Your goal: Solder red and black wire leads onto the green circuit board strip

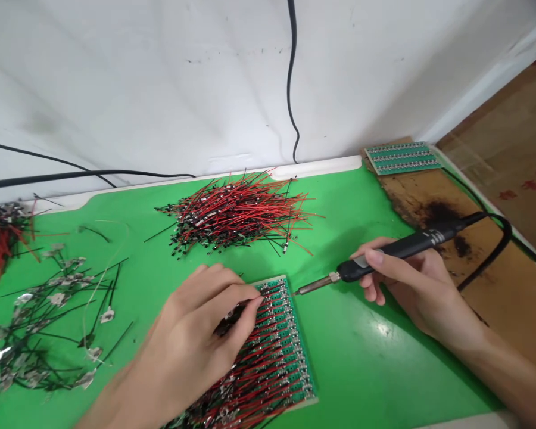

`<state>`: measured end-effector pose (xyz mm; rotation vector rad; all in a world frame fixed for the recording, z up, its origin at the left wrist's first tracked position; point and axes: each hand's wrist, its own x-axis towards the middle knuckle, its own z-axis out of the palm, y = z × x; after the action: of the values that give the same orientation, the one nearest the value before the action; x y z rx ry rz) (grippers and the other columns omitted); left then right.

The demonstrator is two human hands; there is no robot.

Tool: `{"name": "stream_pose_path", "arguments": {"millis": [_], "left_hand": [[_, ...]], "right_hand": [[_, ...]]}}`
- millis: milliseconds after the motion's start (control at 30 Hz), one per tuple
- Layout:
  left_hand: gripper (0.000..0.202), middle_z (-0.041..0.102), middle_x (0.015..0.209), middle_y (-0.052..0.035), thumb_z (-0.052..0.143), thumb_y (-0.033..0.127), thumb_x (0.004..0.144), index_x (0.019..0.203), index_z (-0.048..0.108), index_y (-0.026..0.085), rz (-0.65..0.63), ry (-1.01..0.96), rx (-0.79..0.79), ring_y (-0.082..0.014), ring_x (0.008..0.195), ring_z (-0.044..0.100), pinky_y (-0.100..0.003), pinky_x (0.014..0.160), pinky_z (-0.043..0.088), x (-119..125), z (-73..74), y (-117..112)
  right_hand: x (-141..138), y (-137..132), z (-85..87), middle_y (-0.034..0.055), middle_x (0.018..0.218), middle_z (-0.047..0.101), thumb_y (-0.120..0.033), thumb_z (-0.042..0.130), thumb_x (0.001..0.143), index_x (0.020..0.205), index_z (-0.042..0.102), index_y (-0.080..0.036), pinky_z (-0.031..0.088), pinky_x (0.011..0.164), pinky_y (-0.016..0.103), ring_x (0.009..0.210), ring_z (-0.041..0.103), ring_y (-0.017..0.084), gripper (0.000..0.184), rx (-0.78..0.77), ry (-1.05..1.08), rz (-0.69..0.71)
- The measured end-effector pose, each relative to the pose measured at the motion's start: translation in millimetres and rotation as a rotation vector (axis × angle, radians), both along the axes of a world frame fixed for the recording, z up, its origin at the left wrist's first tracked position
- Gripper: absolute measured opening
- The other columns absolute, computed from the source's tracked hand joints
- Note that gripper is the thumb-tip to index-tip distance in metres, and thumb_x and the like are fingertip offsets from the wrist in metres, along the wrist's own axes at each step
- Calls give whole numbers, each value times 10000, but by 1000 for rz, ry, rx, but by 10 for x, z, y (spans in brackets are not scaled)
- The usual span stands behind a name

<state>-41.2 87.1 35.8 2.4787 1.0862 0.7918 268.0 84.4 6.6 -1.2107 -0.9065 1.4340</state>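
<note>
Tabletop (366, 363): green, below a pale wall (138, 77).
Tabbed black leads (86, 379): loose by your left forearm; a sweeping wrist could scatter them.
Left hand (196, 333): fingers pinched together, seemingly on a red wire (270, 301); a slip could leave it misaligned.
Circuit board (307, 360): flat, partly under that hand; its crowded joints could bridge from excess solder.
Soldering iron (393, 258): tip just beside the board's right edge; a jerk could scorch insulation or skin.
Right hand (422, 289): fingers wrapped around the handle; a snagged cable (508, 229) could swing it.
</note>
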Motion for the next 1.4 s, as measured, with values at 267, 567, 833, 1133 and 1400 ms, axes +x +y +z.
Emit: {"name": "stream_pose_path", "arguments": {"millis": [267, 567, 833, 1133, 1400], "left_hand": [[97, 719, 966, 2, 624, 116, 1077, 1093, 688, 188, -71, 171, 138, -155, 873, 624, -353, 842, 510, -27, -23, -15], [140, 719, 980, 22, 653, 59, 1046, 1079, 667, 194, 23, 50, 98, -131, 895, 614, -328, 919, 528, 108, -45, -117], [126, 781, 1057, 11, 667, 61, 1046, 1057, 698, 182, 86, 36, 118, -112, 1004, 698, -304, 958, 521, 155, -92, -194], [179, 814, 1101, 14, 673, 45, 1035, 1132, 702, 194, 73, 19, 122, -124, 1049, 748, -353, 979, 532, 126, -89, -182], [199, 806, 1103, -1, 658, 4, 1029, 1126, 711, 170, 35, 23, 102, -114, 1071, 726, -331, 991, 518, 102, -87, -188]], "right_hand": [[12, -29, -40, 52, 678, 792, -451, 933, 908, 867, 891, -222, 599, 469, 185, 524, 747, 160, 236, 48, -58, 17], [46, -49, -76, 41, 696, 795, -450, 917, 928, 896, 895, -245, 614, 488, 195, 545, 755, 163, 208, 47, -116, 32], [28, -43, -51, 37, 676, 797, -444, 935, 908, 890, 903, -250, 604, 458, 193, 514, 747, 164, 198, 48, -100, 18], [-6, -67, 18, 43, 671, 786, -449, 954, 881, 878, 901, -233, 599, 462, 205, 520, 736, 167, 222, -15, -102, -15], [38, -55, -28, 61, 688, 800, -409, 938, 909, 910, 900, -219, 600, 460, 215, 527, 749, 182, 193, 21, -105, 25]]}}
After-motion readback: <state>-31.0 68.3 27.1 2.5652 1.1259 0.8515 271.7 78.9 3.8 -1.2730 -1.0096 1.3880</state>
